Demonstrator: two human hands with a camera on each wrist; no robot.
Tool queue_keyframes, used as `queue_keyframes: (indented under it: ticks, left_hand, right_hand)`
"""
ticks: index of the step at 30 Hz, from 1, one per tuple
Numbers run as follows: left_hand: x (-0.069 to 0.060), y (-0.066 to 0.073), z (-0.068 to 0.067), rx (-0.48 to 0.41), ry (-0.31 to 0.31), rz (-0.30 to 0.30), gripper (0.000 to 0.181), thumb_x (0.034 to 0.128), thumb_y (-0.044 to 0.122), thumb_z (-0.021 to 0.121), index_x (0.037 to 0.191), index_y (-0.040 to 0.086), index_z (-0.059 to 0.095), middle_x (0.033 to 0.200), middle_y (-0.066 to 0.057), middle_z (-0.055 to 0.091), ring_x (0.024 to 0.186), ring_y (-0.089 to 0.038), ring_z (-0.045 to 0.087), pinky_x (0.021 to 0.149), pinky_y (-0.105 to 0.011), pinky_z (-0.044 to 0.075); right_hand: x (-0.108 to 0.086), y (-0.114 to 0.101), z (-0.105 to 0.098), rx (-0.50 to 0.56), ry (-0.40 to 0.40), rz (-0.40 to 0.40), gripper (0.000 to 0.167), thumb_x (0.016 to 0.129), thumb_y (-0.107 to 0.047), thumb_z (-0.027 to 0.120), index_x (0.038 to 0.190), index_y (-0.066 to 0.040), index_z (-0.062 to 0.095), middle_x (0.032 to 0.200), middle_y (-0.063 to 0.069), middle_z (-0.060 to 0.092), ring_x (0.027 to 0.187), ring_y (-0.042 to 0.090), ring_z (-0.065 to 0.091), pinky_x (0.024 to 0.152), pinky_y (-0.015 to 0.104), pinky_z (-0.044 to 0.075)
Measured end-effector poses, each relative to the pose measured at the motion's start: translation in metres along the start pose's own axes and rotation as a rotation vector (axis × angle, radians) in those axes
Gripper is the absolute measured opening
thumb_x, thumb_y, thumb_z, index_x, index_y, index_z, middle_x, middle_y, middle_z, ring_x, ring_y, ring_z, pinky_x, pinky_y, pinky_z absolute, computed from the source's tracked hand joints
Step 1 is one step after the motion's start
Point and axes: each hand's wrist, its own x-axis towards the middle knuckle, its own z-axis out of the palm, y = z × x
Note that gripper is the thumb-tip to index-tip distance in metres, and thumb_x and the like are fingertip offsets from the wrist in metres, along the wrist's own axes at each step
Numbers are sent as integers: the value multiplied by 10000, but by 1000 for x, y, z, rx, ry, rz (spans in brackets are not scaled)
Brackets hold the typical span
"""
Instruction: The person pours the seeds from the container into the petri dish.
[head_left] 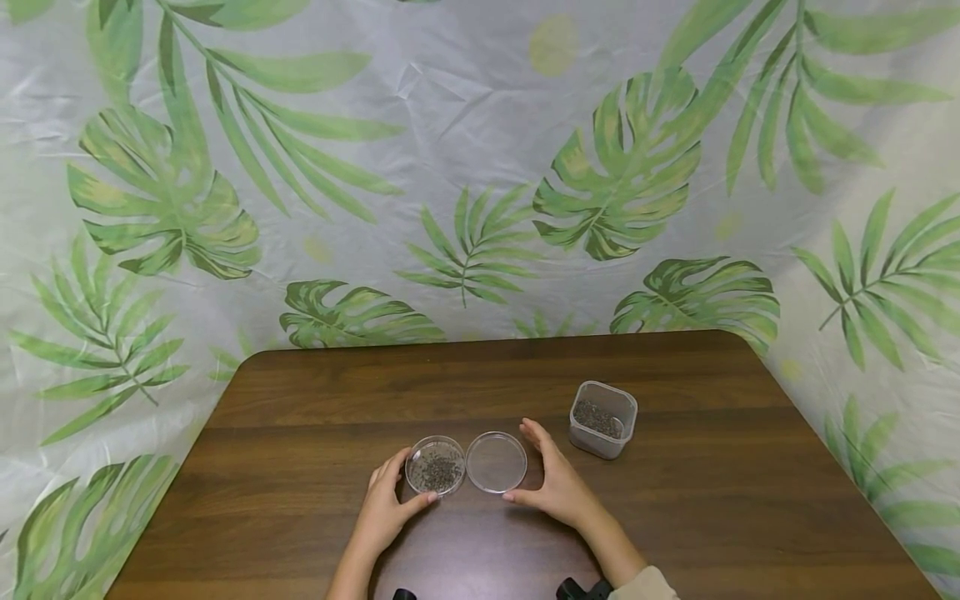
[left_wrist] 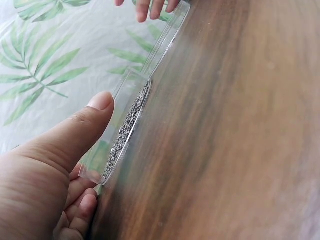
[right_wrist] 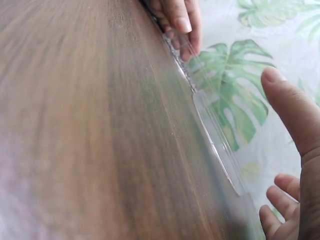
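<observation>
A round clear dish (head_left: 436, 465) with dark grains in it lies on the table, gripped at its rim by the left hand (head_left: 386, 510), thumb in front and fingers at the far left side. The left wrist view shows the thumb and fingers around the dish wall beside the grains (left_wrist: 126, 131). Touching the dish on its right is a clear round lid or second dish (head_left: 497, 462) with nothing in it. Around its right side the right hand (head_left: 558, 487) is spread; in the right wrist view the thumb and fingers stand apart from the clear rim (right_wrist: 215, 145).
A square translucent tub (head_left: 602, 421) holding dark grains stands to the right, beyond the right hand. The brown wooden table (head_left: 337, 392) ends at the back against a leaf-print cloth (head_left: 465, 125). Black objects (head_left: 581, 590) show at the bottom edge of the head view.
</observation>
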Motion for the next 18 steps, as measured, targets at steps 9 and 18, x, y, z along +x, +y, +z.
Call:
queue_keyframes:
  ticks: [9, 18]
  left_hand:
    - [0, 0, -1, 7, -5, -5, 836, 659, 382, 771, 1329, 44, 404, 1300, -144, 446, 1122, -300, 409, 922, -432, 397]
    - [1, 0, -1, 5, -6, -4, 837, 659, 373, 774, 1328, 34, 403, 1300, -152, 444, 1129, -304, 403, 922, -433, 397]
  right_hand:
    - [5, 22, 7, -25, -65, 54, 1083, 573, -392, 834, 1412, -105, 214, 1355, 90, 393, 1240, 225, 347, 1003, 460, 294]
    - [10, 23, 7, -71, -104, 43, 1078, 584, -442, 813, 1409, -84, 218, 1329, 115, 420, 1207, 257, 387, 967, 479, 335]
